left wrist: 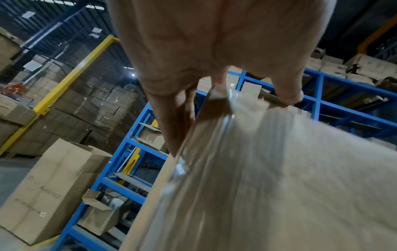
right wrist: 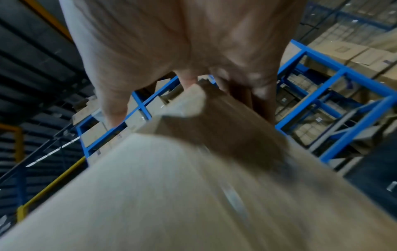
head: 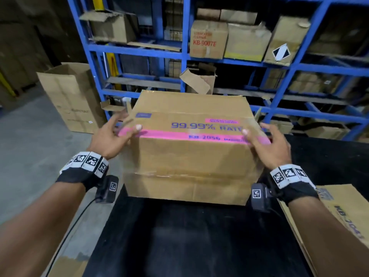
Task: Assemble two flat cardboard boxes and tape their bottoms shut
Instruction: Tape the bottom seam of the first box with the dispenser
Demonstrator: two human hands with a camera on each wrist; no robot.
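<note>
Blue shelving (head: 279, 62) close behind box (head: 189, 156)

Black table (head: 179, 236): bearing an assembled cardboard box (head: 191, 156) at 12 o'clock, pink band along its upper edge; flat cardboard sheet (head: 343, 220) lying at 3 o'clock, overhanging the right edge. Concrete floor (head: 30, 156): carrying a tall open carton (head: 71, 96) at 10 o'clock.

Matt brown cardboard box (head: 191, 156) with glossy clear tape (left wrist: 214, 152), matt black table (head: 189, 240), blue painted metal rack (head: 183, 54)
</note>
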